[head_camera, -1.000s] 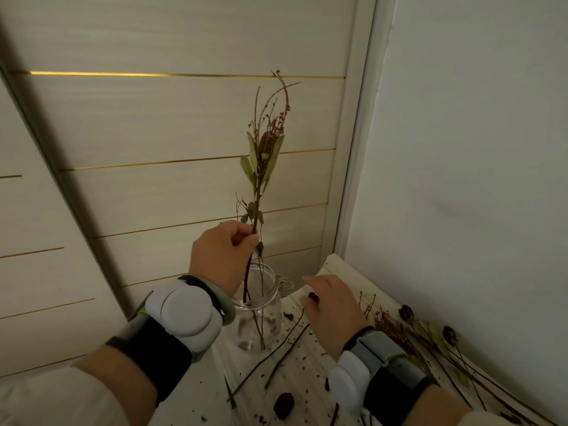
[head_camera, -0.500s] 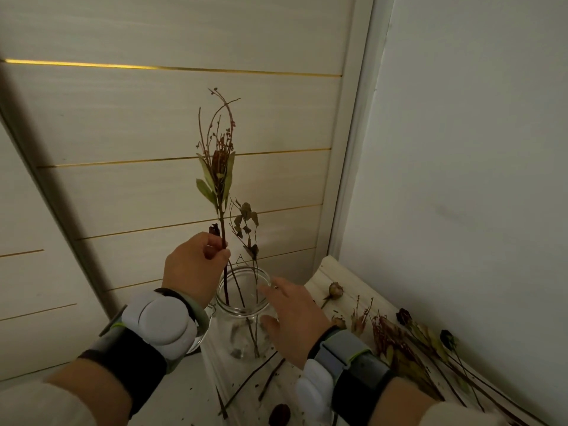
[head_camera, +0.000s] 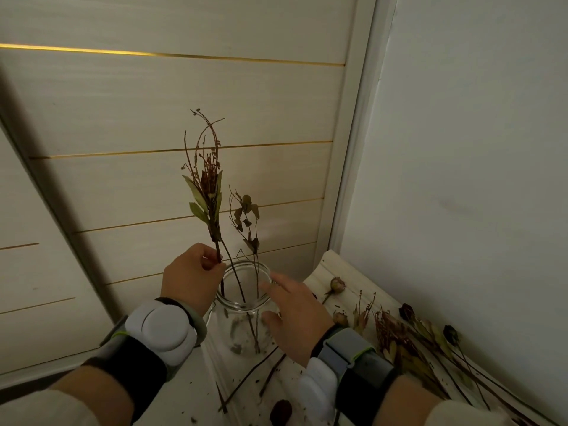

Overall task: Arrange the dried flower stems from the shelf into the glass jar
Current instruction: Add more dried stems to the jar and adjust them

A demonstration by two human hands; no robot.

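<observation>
Left hand [head_camera: 192, 278]: thumb and curled fingers pinch the tall leafy stem [head_camera: 209, 192] low on its stalk, just above the jar's mouth.
Right hand [head_camera: 295, 315]: fingers spread and loose, gripping nothing; forefinger and thumb appear to touch the jar's rim and right wall.
Glass jar [head_camera: 242, 305]: upright on the shelf [head_camera: 325, 265], between the two hands and close against both.
Tall stem, placement: its lower end runs down inside the jar by the wall nearest the left hand; the top leans toward the left hand's side.
Small stem [head_camera: 247, 222]: already in the jar, free of both hands, rising just right of the left hand's fingertips.
Change, right hand: the view from one second back shows it flat on the shelf, well right of the jar; now it is at the glass.
Change, stem: it is upright over the mouth in that earlier view and tilted now.
Reading: likely the right hand steadies the jar while the left settles the stem's angle. Release looks near but is not yet done.
Still to do: loose stems [head_camera: 412, 342] and a rosebud [head_camera: 336, 284] lie on the shelf right of the right hand; bare twigs [head_camera: 252, 373] lie nearer, below its wrist.
Risk: a light jar and brittle stalks; a nudge could tip either.
</observation>
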